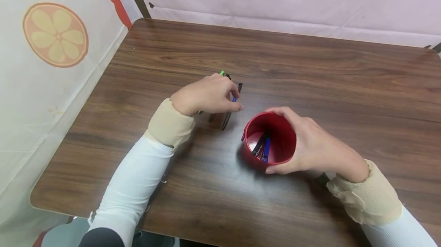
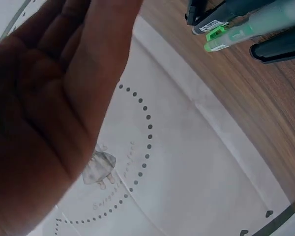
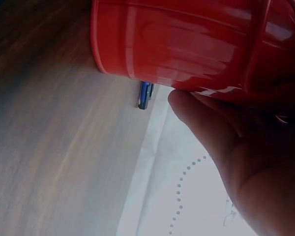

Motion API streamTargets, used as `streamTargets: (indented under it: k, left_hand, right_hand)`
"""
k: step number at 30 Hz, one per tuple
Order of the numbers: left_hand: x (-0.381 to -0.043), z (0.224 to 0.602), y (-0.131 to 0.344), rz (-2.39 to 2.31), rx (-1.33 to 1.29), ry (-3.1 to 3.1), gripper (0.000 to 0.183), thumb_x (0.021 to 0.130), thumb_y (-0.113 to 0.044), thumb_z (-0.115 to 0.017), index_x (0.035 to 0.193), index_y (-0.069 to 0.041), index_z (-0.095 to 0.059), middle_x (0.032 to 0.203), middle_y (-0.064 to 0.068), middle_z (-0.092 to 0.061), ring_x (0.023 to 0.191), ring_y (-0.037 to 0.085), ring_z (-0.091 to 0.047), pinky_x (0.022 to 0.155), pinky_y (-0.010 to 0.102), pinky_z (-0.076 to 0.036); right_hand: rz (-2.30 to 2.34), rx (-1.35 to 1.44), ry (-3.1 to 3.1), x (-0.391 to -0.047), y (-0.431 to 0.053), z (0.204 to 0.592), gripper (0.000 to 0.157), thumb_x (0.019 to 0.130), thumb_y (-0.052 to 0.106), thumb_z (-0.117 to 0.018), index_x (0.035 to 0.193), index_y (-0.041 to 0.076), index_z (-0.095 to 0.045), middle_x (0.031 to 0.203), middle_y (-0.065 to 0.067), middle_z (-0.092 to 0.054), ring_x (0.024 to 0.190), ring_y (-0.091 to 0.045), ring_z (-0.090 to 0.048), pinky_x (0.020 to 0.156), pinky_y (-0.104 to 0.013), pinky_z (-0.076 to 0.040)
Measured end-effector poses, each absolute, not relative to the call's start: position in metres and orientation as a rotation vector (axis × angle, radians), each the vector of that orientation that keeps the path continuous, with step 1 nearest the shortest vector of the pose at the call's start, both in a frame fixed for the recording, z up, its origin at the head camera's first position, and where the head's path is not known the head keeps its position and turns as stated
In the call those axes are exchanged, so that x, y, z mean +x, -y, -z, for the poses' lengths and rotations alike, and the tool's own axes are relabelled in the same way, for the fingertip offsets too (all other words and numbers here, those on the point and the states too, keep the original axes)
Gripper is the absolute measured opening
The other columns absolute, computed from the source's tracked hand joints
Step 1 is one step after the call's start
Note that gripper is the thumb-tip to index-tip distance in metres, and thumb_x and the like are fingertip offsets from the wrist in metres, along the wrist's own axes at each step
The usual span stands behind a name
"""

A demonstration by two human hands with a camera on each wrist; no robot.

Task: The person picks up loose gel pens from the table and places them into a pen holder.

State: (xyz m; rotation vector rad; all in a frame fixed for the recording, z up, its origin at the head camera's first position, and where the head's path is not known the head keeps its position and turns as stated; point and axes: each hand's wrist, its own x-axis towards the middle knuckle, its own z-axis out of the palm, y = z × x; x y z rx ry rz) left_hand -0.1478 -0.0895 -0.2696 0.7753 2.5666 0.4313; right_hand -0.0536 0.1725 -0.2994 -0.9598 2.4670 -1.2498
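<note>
My right hand (image 1: 310,143) grips a small red bucket (image 1: 245,155) around its side, thumb at the near rim, its mouth tipped toward the camera. Inside lie a black pen (image 1: 259,144), a blue pen (image 1: 266,149) and other pens partly hidden. In the right wrist view the bucket's ribbed wall (image 3: 187,44) fills the top. My left hand (image 1: 210,94) hovers palm down over several pens, thumb and forefinger apart on either side of a blue-and-black pen (image 1: 227,118). A green highlighter (image 2: 255,27) lies among dark pens in the left wrist view, partly covered by the hand in the head view.
The brown wood-grain table (image 1: 310,71) has rounded corners and a near edge at the bottom left. A white patterned cloth (image 1: 293,9) hangs behind it and along the left side, with an orange-slice print (image 1: 55,34).
</note>
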Motion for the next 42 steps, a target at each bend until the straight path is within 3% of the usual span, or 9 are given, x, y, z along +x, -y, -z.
streamTargets:
  k: [2, 4, 6, 9, 16, 23, 33, 42]
  left_hand:
    - [-0.147, 0.271, 0.087, -0.396, 0.743, -2.62, 0.038, 0.092, -0.04, -0.067, 0.11, -0.008, -0.074, 0.096, -0.001, -0.07, 0.089, 0.018, -0.063, 0.08, 0.038, -0.051]
    - [-0.145, 0.273, 0.084, -0.346, 0.711, -2.676, 0.029, 0.09, -0.039, -0.064, 0.09, -0.011, -0.072, 0.082, -0.003, -0.062, 0.079, 0.017, -0.056, 0.069, 0.038, -0.049]
    - [-0.143, 0.276, 0.08, -0.297, 0.673, -2.738, 0.028, 0.088, -0.037, -0.061, 0.073, -0.013, -0.062, 0.072, -0.003, -0.052, 0.07, 0.017, -0.048, 0.06, 0.038, -0.045]
    - [-0.142, 0.281, 0.074, -0.235, 0.613, -2.812, 0.034, 0.086, -0.035, -0.059, 0.064, -0.013, -0.046, 0.066, -0.001, -0.039, 0.063, 0.019, -0.041, 0.051, 0.038, -0.041]
    - [-0.14, 0.29, 0.066, -0.17, 0.539, -2.897, 0.039, 0.092, -0.04, -0.062, 0.067, -0.011, -0.054, 0.068, 0.002, -0.049, 0.064, 0.023, -0.053, 0.053, 0.043, -0.05]
    - [-0.139, 0.297, 0.063, -0.158, 0.503, -2.947, 0.032, 0.091, -0.036, -0.065, 0.076, -0.009, -0.062, 0.075, 0.006, -0.06, 0.071, 0.027, -0.061, 0.059, 0.05, -0.055]
    - [-0.135, 0.307, 0.06, -0.153, 0.58, -2.936, 0.016, 0.087, -0.007, -0.057, 0.071, -0.007, -0.059, 0.074, 0.01, -0.061, 0.067, 0.028, -0.06, 0.055, 0.051, -0.054]
    - [-0.136, 0.307, 0.061, -0.181, 0.607, -2.912, 0.012, 0.085, -0.007, -0.059, 0.073, -0.007, -0.059, 0.074, 0.01, -0.06, 0.067, 0.026, -0.057, 0.057, 0.048, -0.054]
  right_hand:
    - [1.249, -0.965, -2.472, -0.053, -0.173, 0.3, 0.096, 0.061, 0.045, -0.096, 0.139, 0.021, -0.046, 0.124, 0.006, -0.063, 0.109, -0.013, -0.061, 0.085, -0.037, -0.054]
    - [1.25, -0.969, -2.474, -0.053, -0.173, 0.3, 0.096, 0.061, 0.045, -0.096, 0.139, 0.019, -0.046, 0.124, 0.006, -0.063, 0.109, -0.013, -0.061, 0.085, -0.037, -0.055]
    - [1.252, -0.971, -2.479, -0.052, -0.174, 0.301, 0.096, 0.06, 0.045, -0.097, 0.138, 0.018, -0.046, 0.124, 0.005, -0.063, 0.109, -0.014, -0.062, 0.085, -0.037, -0.055]
    - [1.255, -0.969, -2.484, -0.051, -0.175, 0.301, 0.097, 0.06, 0.045, -0.097, 0.138, 0.017, -0.046, 0.125, 0.005, -0.063, 0.11, -0.014, -0.062, 0.085, -0.037, -0.055]
    - [1.264, -0.954, -2.467, -0.05, -0.175, 0.301, 0.097, 0.06, 0.044, -0.097, 0.138, 0.018, -0.045, 0.126, 0.004, -0.063, 0.11, -0.014, -0.061, 0.085, -0.038, -0.056]
    - [1.264, -0.956, -2.467, -0.052, -0.173, 0.3, 0.097, 0.06, 0.043, -0.097, 0.138, 0.017, -0.045, 0.126, 0.004, -0.063, 0.111, -0.014, -0.061, 0.085, -0.038, -0.056]
    - [1.258, -0.965, -2.48, -0.054, -0.172, 0.301, 0.097, 0.059, 0.041, -0.098, 0.137, 0.018, -0.046, 0.126, 0.005, -0.063, 0.109, -0.013, -0.062, 0.086, -0.038, -0.055]
    - [1.262, -0.984, -2.469, -0.055, -0.172, 0.302, 0.097, 0.059, 0.04, -0.098, 0.137, 0.017, -0.045, 0.127, 0.004, -0.063, 0.11, -0.015, -0.062, 0.086, -0.04, -0.056]
